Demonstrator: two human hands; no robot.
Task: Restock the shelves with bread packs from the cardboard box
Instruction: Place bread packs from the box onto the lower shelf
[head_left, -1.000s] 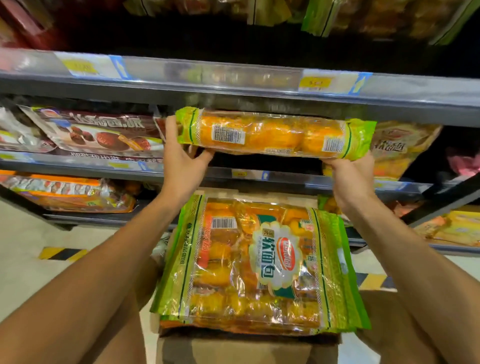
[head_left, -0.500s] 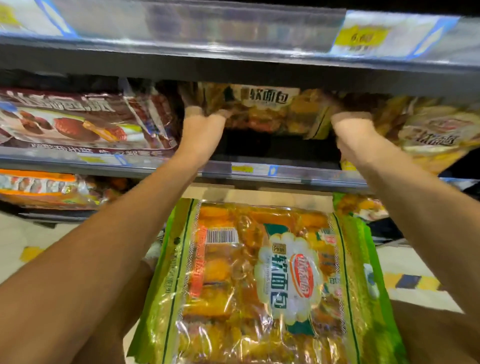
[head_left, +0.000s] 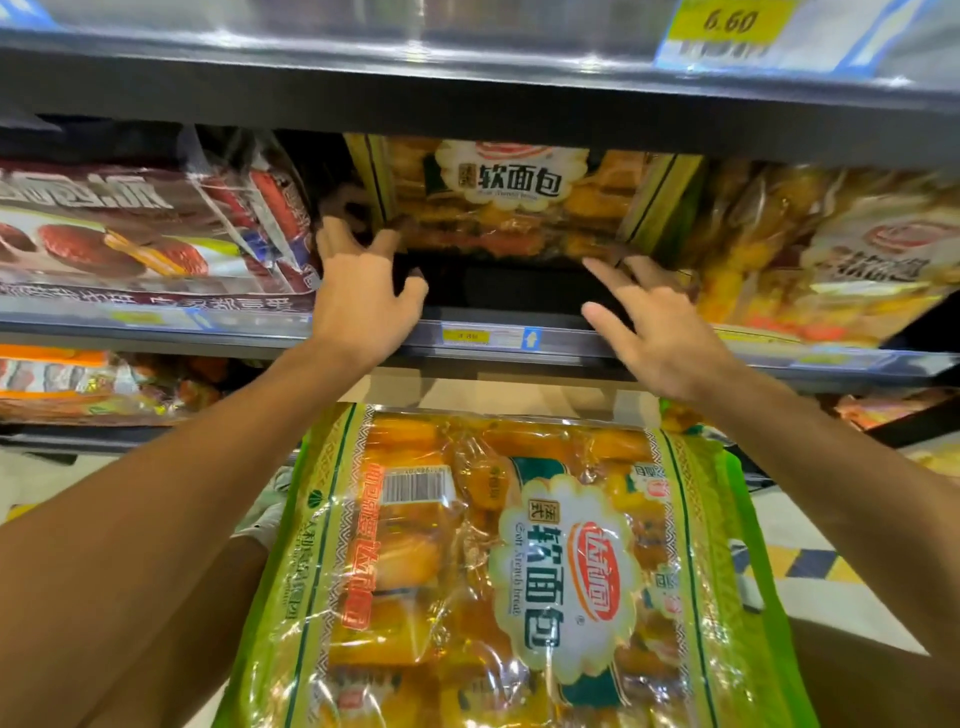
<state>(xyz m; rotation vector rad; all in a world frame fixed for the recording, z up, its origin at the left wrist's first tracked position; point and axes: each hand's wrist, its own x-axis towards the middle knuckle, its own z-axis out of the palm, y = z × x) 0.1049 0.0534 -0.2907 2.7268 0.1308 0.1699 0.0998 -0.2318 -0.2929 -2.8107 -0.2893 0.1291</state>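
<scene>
Standing upright at the far back of the grey metal middle shelf (head_left: 519, 340): one green-edged clear plastic pack of golden bread (head_left: 511, 200), face out for display. Left hand (head_left: 358, 296) and right hand (head_left: 660, 332), fingers spread wide, holding nothing, fingertips near its lower edge. Matching bread pack (head_left: 498, 571) lying flat on the brown cardboard box (head_left: 467, 387), near, likely next.

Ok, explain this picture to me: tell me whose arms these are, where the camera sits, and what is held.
No machine here: a person wears a camera on the head, looking forward and down, so the arms are their own. The left hand and right hand reach toward a store shelf. A soft bread pack stands back on that shelf; the left fingers touch its lower corner, the right hand's fingers are spread just below it. Neither hand grips anything. Below, another bread pack lies flat on a cardboard box. Other snack packs fill the shelf on both sides.
</scene>
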